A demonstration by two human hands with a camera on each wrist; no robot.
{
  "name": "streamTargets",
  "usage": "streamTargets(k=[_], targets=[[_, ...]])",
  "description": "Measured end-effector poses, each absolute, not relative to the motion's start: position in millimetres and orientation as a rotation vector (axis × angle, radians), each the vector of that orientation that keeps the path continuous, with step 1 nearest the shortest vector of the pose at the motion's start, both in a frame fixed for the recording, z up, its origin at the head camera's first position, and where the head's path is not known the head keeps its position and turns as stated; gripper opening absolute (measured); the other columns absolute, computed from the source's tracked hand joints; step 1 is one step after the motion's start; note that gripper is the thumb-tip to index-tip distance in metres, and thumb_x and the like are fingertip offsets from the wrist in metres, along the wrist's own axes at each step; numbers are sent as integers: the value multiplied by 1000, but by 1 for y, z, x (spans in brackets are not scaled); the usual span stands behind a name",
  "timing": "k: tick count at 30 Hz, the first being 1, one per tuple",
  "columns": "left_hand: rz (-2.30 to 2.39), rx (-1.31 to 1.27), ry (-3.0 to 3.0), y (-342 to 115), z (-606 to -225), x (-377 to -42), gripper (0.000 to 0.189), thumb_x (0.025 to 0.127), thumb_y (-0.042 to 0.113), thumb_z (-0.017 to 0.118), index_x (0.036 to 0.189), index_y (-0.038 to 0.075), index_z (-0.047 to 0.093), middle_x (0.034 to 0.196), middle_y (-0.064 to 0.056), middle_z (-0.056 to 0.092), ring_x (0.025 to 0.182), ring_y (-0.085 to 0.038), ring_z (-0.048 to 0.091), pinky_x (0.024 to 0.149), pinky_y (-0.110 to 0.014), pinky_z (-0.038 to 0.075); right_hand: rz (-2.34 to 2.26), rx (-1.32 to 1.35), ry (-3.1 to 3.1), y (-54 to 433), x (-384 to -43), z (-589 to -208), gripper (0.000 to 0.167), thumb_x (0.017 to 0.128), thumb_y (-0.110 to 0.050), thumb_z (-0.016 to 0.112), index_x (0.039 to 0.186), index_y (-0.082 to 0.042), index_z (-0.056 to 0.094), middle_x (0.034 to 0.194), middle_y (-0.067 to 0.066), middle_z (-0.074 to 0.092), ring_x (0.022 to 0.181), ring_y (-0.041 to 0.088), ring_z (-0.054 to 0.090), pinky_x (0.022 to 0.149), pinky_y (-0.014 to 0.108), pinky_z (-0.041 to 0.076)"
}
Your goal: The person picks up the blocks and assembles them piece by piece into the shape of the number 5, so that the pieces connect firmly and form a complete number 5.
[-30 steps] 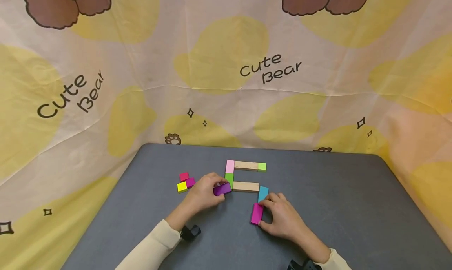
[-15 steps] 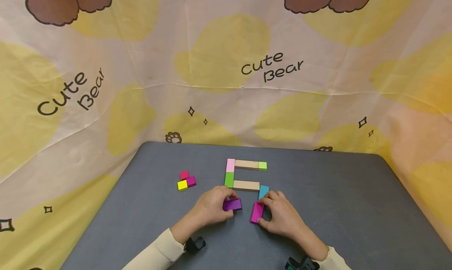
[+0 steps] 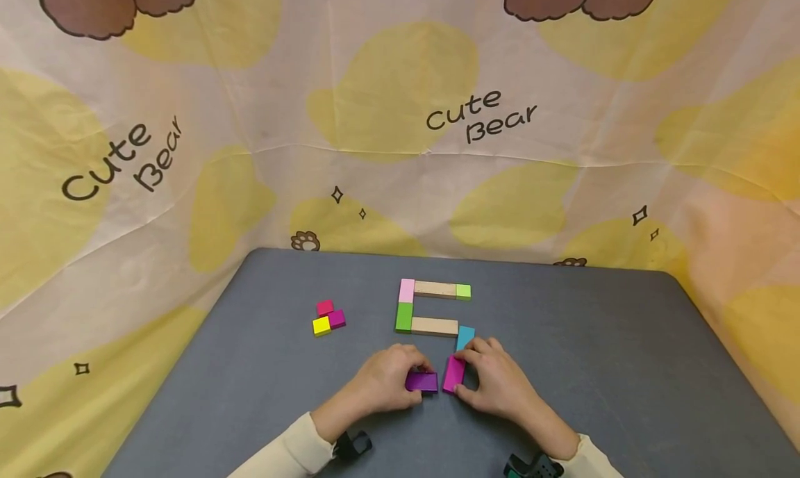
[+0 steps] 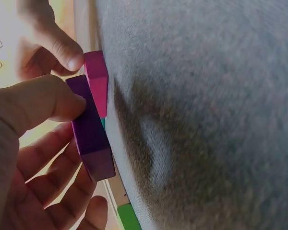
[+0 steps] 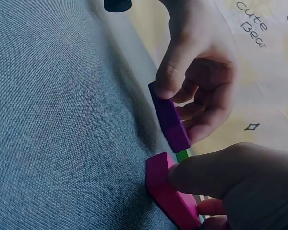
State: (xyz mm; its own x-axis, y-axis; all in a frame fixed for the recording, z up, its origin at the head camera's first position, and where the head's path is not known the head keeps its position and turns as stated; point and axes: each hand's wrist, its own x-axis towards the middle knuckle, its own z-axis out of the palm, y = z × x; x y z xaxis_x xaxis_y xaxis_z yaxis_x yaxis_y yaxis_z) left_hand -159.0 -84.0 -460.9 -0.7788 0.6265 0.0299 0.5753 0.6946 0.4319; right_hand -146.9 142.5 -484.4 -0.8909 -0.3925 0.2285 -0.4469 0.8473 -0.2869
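My left hand (image 3: 389,378) pinches a purple block (image 3: 422,382) between thumb and fingers. In the left wrist view the purple block (image 4: 91,129) shows its long side, thumb pressed on it. My right hand (image 3: 498,378) holds a magenta block (image 3: 454,374) by its two ends, at the near end of a blue block (image 3: 465,338). A small gap separates the purple block from the magenta one. Behind them, a plain wood block (image 3: 435,326) runs from the blue block to a green block (image 3: 403,317), followed by a pink block (image 3: 406,290).
From the pink block another wood block (image 3: 435,289) leads to a lime cube (image 3: 463,292). Left of this line sit a red cube (image 3: 325,308), a magenta cube (image 3: 337,318) and a yellow cube (image 3: 321,326). All lie on a grey table (image 3: 594,339) before a printed cloth (image 3: 387,89).
My left hand has carried the purple block from beside the green block toward the front and right, close to the magenta block. The right hand has kept its hold in place.
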Motion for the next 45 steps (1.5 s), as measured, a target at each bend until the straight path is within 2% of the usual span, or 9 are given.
streamTargets(k=[30,45], targets=[[599,987,2763,-77,-471,-157,32,71,19,78,102,24,72,97,12,65,86,-4,52,70,-20,45,528,643,-2885,140,-147,-483,47,67,-38,82,106,-15,72,96,-6,60,79,10,40,63,24,39],[645,1012,2798,-78,-471,-156,31,75,28,76,106,22,72,100,10,66,88,-3,53,72,-18,45,529,641,-2899,142,-147,-483,47,67,-37,82,107,-14,72,97,-5,60,80,11,40,64,26,40]])
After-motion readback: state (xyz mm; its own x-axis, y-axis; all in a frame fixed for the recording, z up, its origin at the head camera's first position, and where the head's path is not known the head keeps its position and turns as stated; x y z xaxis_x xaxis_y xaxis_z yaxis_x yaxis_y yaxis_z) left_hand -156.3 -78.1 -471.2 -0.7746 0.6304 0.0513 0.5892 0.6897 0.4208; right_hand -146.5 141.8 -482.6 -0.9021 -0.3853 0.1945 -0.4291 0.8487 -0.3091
